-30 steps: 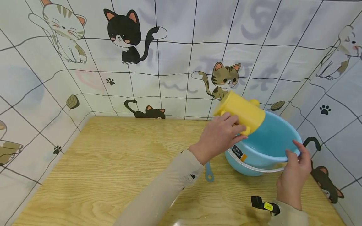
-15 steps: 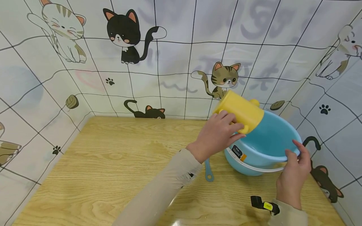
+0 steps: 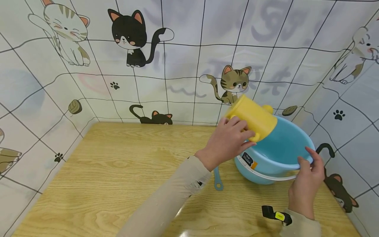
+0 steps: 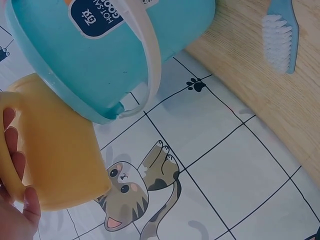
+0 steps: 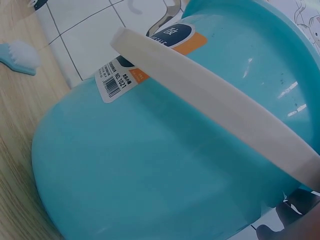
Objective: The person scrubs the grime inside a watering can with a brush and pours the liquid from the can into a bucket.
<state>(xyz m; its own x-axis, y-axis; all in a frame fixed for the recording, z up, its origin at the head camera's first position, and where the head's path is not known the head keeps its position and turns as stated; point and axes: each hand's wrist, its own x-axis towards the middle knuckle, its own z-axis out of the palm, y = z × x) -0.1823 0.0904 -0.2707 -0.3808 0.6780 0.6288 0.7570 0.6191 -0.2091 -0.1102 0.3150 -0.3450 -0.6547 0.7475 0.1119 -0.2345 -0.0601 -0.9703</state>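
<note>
In the head view, my left hand [image 3: 226, 141] grips the handle of a yellow jug [image 3: 251, 117]. The jug is tilted, its lower right end above the opening of a light blue bucket [image 3: 282, 169]. Fingers curled through the handle show in the left wrist view, where the jug [image 4: 60, 150] is beside the bucket's rim. My right hand [image 3: 306, 186] pinches the bucket's near right rim between thumb and fingers. The bucket's white handle [image 5: 215, 105] hangs down across its labelled side. Whether any liquid runs from the jug cannot be seen.
A blue-handled brush [image 3: 218, 179] with white bristles [image 4: 277, 42] lies on the wooden table [image 3: 124, 171], left of the bucket. Cat-printed wall sheets [image 3: 183, 59] enclose the table at the back and both sides.
Almost nothing differs. The jug shifts very slightly while staying tilted over the bucket, and the right hand keeps its hold on the rim.
</note>
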